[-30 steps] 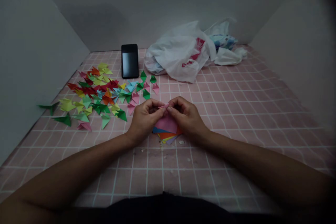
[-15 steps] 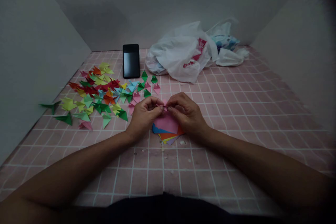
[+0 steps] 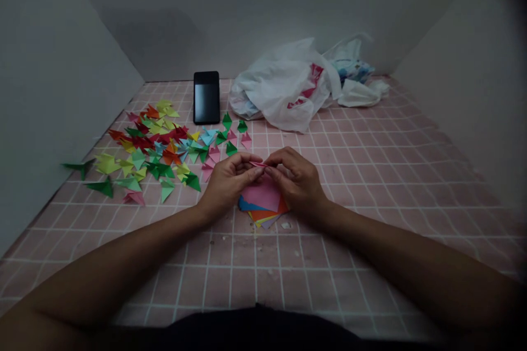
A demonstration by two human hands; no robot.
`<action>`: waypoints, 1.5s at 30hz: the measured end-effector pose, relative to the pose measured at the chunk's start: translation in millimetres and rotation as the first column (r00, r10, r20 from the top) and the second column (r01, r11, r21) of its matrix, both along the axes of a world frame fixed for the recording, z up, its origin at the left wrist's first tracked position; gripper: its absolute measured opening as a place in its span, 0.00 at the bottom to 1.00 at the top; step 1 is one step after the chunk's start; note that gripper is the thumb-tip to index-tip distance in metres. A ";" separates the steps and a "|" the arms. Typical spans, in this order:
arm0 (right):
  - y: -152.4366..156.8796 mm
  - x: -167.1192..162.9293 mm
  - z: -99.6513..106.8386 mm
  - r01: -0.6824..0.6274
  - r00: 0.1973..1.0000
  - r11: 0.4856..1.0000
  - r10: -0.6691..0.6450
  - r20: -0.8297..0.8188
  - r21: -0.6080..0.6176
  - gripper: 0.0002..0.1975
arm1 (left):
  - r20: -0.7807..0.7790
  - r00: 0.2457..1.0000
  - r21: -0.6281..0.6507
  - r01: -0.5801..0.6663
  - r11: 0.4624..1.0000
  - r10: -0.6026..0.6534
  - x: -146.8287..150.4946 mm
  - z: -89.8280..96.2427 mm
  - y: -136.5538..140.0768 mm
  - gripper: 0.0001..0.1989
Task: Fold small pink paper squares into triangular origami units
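Between my two hands is a small folded piece of pink paper (image 3: 259,164), pinched at its left by my left hand (image 3: 229,180) and at its right by my right hand (image 3: 297,180). Fingers cover most of it, so its exact shape is hidden. Just below and under the hands lies a fanned stack of coloured paper sheets (image 3: 263,197), pink on top, with blue, orange, yellow and lilac edges showing. Left of my left hand, many folded paper figures (image 3: 158,169) in red, green, yellow, blue and pink spread over the cloth.
A black phone (image 3: 206,97) lies at the back, left of centre. Crumpled white plastic bags (image 3: 284,88) with red print sit right of it, beside a blue-patterned packet (image 3: 356,70). Small paper scraps (image 3: 286,225) dot the pink checked cloth (image 3: 370,197). Grey walls (image 3: 263,5) enclose three sides.
The folded pink paper has tilted, its left end now slightly higher. Both hands still pinch it, with small shifts of the fingers. The paper figures and stack stay in place.
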State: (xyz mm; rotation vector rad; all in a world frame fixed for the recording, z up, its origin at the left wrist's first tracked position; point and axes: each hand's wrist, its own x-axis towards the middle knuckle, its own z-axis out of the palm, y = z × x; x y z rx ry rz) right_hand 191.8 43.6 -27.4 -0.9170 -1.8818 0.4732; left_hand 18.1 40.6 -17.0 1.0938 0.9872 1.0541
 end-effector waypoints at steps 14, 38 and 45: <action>-2.9 -1.5 0.2 0.017 0.997 0.973 -0.035 -0.073 -0.228 0.03 | -0.319 0.929 0.348 -0.071 0.935 0.189 -4.3 3.8 1.4 0.06; -2.4 -2.5 9.9 -0.039 0.987 0.920 -0.025 -0.159 -0.390 0.07 | -0.267 0.961 0.218 -0.012 0.976 0.072 -7.8 3.5 9.1 0.09; -6.8 -4.6 9.4 -0.094 0.961 0.872 -0.046 -0.272 -0.481 0.09 | -0.360 0.928 0.367 0.045 0.929 0.097 -8.7 4.9 9.2 0.07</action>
